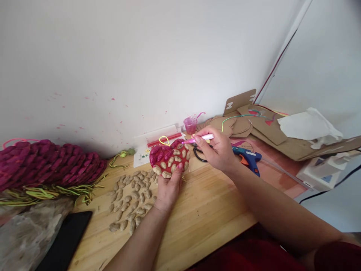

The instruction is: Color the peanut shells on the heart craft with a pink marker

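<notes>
My left hand (168, 190) grips the lower edge of a red heart-shaped ornament (163, 164) covered with peanuts and topped by a yellow loop. The peanuts on its upper left are coated magenta; the others are bare tan. Pinched in my right hand (216, 148) is a paintbrush (204, 138) with a white and pink handle, its tip at the ornament's upper right. Behind them stands a small clear cup (190, 125) with pink paint inside. Loose peanuts (135, 195) lie spread on the wooden table (203, 214) left of my left hand.
A stack of magenta ornaments (53, 163) with yellow-green strings lies at the left, by a black phone-like slab (67, 241) and a plastic bag (31, 233). A blue glue gun (248, 156), black-handled scissors (199, 153) and cardboard pieces (265, 130) are on the right. Pink spots mark the wall.
</notes>
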{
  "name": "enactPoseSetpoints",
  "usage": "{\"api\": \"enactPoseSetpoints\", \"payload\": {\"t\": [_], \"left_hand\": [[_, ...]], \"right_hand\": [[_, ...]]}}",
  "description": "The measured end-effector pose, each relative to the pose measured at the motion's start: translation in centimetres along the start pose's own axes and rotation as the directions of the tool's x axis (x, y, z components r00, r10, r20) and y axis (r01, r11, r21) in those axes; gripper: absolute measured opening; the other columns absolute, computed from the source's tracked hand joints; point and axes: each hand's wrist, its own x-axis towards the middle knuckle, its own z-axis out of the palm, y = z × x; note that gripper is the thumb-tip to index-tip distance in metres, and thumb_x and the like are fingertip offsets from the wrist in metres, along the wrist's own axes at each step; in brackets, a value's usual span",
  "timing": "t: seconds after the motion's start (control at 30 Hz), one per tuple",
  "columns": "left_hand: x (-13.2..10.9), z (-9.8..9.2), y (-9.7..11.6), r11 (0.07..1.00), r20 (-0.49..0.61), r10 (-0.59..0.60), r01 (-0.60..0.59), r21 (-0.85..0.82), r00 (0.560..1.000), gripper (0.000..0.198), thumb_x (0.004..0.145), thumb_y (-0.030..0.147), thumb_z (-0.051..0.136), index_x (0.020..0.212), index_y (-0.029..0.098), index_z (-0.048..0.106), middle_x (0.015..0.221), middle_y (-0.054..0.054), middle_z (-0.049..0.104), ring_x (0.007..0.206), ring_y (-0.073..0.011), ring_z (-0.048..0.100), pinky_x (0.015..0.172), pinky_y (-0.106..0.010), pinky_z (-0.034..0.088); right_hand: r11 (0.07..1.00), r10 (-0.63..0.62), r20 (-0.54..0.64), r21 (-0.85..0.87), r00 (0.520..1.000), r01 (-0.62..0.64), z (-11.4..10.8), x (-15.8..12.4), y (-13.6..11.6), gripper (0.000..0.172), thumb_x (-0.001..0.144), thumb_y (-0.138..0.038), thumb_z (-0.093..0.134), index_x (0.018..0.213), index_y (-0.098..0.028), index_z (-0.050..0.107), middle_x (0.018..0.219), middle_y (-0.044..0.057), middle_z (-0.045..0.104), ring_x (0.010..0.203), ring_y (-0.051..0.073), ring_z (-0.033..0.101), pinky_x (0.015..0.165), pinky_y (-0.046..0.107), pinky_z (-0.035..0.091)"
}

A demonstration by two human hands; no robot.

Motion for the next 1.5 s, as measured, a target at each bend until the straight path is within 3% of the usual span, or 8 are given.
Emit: {"api": "enactPoseSetpoints", "payload": {"t": [0.23,0.4,0.53,0.67,0.93,1.3,1.5], "left_hand": [[0.0,0.0,0.0,0.997,0.047,0.071,-0.072,0.026,0.996,0.043,0.069,0.032,0.094,0.107,0.022,0.077,0.115,-0.010,0.079,0.119,-0.0282,0.071,0.092,-0.033,0.059],[0.2,-0.1,-0.2,0.978,0.141,0.172,-0.186,0.093,0.975,0.039,0.082,0.037,0.085,0.117,0.023,0.077,0.127,-0.009,0.076,0.128,-0.0256,0.067,0.109,-0.034,0.051],[0.2,-0.1,-0.2,0.972,0.150,0.199,-0.214,0.094,0.969,0.036,0.083,0.037,0.084,0.116,0.023,0.077,0.124,-0.009,0.077,0.127,-0.0252,0.068,0.113,-0.034,0.048],[0.1,0.0,0.1,0.962,0.163,0.228,-0.247,0.113,0.960,0.032,0.084,0.036,0.083,0.113,0.023,0.079,0.119,-0.009,0.079,0.127,-0.0260,0.069,0.116,-0.036,0.046],[0.8,-0.7,-0.4,0.879,0.277,0.325,-0.397,0.264,0.904,0.036,0.094,0.041,0.072,0.124,0.020,0.075,0.132,-0.010,0.076,0.135,-0.0270,0.064,0.123,-0.041,0.039],[1.1,-0.8,-0.8,0.873,0.289,0.336,-0.412,0.263,0.897,0.039,0.095,0.042,0.071,0.127,0.021,0.074,0.137,-0.011,0.074,0.136,-0.0273,0.064,0.123,-0.042,0.040],[0.9,-0.8,-0.6,0.874,0.263,0.313,-0.385,0.297,0.913,0.040,0.094,0.043,0.072,0.127,0.020,0.074,0.136,-0.012,0.075,0.135,-0.0278,0.065,0.123,-0.042,0.040]], "right_hand": [[0.997,-0.071,0.057,0.006,0.996,0.071,0.2,-0.4,-1.0,0.009,0.101,-0.031,0.061,0.095,-0.025,0.064,0.090,0.004,0.074,0.084,0.020,0.068,0.078,0.036,0.052],[0.997,-0.074,0.040,-0.010,0.996,0.075,0.1,-0.3,-0.7,0.009,0.101,-0.030,0.061,0.094,-0.024,0.063,0.089,0.004,0.073,0.084,0.020,0.067,0.078,0.036,0.052],[0.996,-0.057,0.011,-0.067,0.998,0.058,0.0,-0.1,-0.3,0.009,0.101,-0.029,0.061,0.094,-0.023,0.063,0.087,0.005,0.073,0.082,0.021,0.066,0.075,0.036,0.050],[0.999,-0.054,0.020,0.009,0.998,0.054,0.1,-0.2,-0.6,0.008,0.101,-0.028,0.062,0.095,-0.023,0.064,0.089,0.004,0.073,0.080,0.019,0.066,0.073,0.034,0.050],[0.999,-0.030,-0.002,0.013,1.000,0.030,0.0,-0.1,-0.5,0.010,0.100,-0.028,0.063,0.094,-0.021,0.065,0.084,0.003,0.070,0.074,0.017,0.063,0.067,0.031,0.047],[0.991,0.081,-0.004,0.111,0.997,-0.080,0.1,-0.2,-0.6,0.015,0.101,-0.037,0.064,0.094,-0.023,0.064,0.080,0.002,0.069,0.071,0.017,0.065,0.064,0.031,0.049],[1.000,0.009,-0.004,-0.002,1.000,-0.009,0.0,-0.2,-0.8,0.015,0.100,-0.035,0.064,0.092,-0.022,0.063,0.085,0.004,0.072,0.074,0.017,0.064,0.066,0.031,0.048]]}}
